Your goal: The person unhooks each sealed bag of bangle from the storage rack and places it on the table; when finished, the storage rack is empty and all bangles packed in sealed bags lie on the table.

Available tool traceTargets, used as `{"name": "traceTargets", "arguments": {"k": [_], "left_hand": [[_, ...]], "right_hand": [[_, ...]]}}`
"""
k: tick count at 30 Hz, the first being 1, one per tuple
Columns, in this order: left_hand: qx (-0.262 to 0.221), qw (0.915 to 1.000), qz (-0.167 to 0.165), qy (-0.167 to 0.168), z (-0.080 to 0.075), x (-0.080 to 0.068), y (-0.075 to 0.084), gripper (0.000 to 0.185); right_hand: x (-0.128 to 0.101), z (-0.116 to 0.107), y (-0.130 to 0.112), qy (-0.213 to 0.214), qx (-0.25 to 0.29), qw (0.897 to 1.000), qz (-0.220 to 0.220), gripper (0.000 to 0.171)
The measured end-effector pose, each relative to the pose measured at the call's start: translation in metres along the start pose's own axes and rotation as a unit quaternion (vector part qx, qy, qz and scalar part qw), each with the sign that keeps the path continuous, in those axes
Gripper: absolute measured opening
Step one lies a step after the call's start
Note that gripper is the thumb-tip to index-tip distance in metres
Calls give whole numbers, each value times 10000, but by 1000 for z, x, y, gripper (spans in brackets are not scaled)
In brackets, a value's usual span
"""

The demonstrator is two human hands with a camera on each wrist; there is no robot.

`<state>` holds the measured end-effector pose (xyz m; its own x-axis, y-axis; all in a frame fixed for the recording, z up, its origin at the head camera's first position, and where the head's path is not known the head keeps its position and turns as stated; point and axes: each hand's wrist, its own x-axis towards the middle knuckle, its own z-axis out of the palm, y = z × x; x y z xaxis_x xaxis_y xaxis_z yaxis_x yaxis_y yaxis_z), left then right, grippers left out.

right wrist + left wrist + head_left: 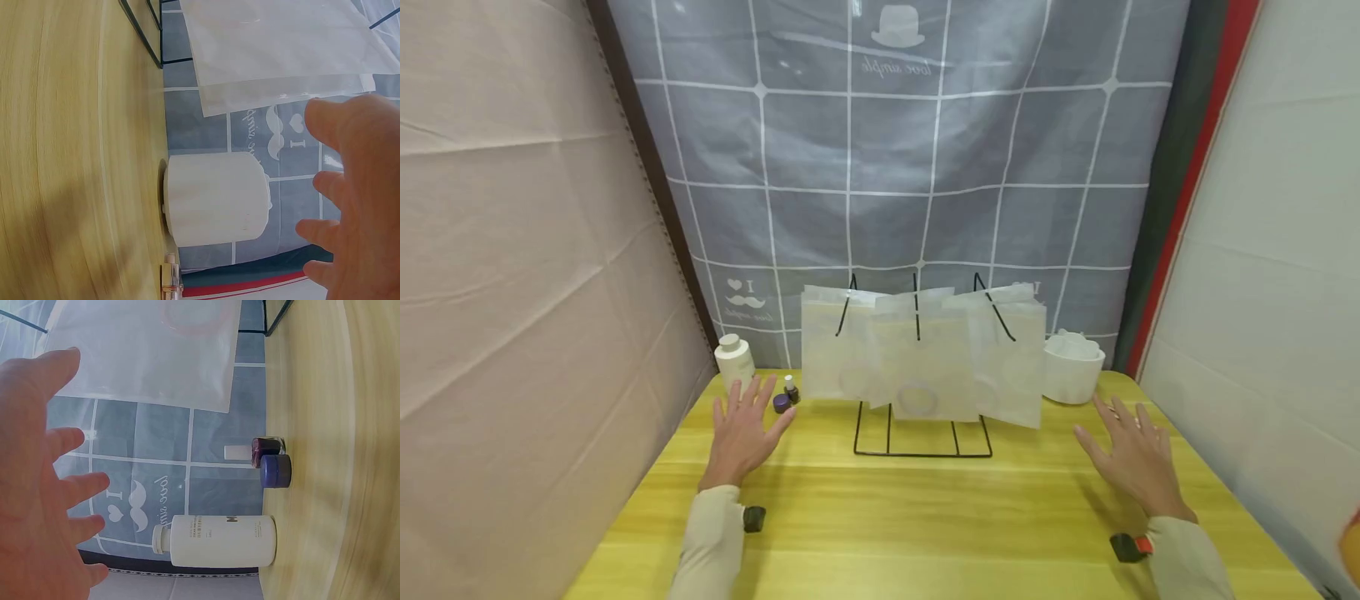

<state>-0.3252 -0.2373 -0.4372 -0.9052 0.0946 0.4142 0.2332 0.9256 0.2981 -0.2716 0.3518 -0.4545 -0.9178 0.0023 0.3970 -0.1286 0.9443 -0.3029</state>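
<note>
My left hand (742,429) hovers flat and open over the yellow table (910,517), fingers spread, just short of a small purple jar (782,403) and a tiny dark bottle with a white cap (791,389). Behind them stands a white bottle (734,358). In the left wrist view the white bottle (215,540), purple jar (275,470) and small bottle (262,449) lie beyond my fingers (62,487). My right hand (1131,454) is open too, spread near a white round container (1072,368); in the right wrist view the container (215,199) sits ahead of my fingers (350,187).
A black wire rack (921,433) at the table's centre back carries three translucent white bags (921,354) on hooks. A grey grid-patterned curtain (895,167) hangs behind. Beige sheets close the left and right sides.
</note>
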Motion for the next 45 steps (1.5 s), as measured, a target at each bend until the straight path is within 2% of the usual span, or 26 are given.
{"name": "traceTargets", "arguments": {"k": [10,19,22,24,27,31,35,38,41,45], "left_hand": [[-10,9998,-123,-126,-11,4,-2,77],[-104,9993,-193,-311,-8,-2,-6,78],[-342,9987,-226,-306,-3,-3,-5,74],[-657,9968,-296,-342,3,-2,-3,69],[-1452,9873,-455,-466,16,2,3,58],[-2559,9609,-771,-720,41,8,15,44],[-3246,9344,-1054,-1022,68,14,32,40],[-3537,9205,-1135,-1210,85,17,43,42],[-3558,9183,-1102,-1343,99,19,50,44],[-3252,9274,-1037,-1528,114,18,54,49]], "right_hand": [[5,-5,-2,-119,-35,9999,9,74],[0,-7,4,-115,101,9997,168,73],[0,-6,0,91,424,9990,75,71],[4,-4,-7,304,882,9956,-67,68],[14,1,-25,605,1870,9803,-215,59],[34,5,-51,943,2929,9512,-218,46],[59,6,-71,1118,3368,9345,-290,43],[73,6,-81,1136,3524,9285,-271,42],[81,6,-89,1083,3623,9256,-172,41],[84,3,-100,1003,3711,9230,-186,40]]}}
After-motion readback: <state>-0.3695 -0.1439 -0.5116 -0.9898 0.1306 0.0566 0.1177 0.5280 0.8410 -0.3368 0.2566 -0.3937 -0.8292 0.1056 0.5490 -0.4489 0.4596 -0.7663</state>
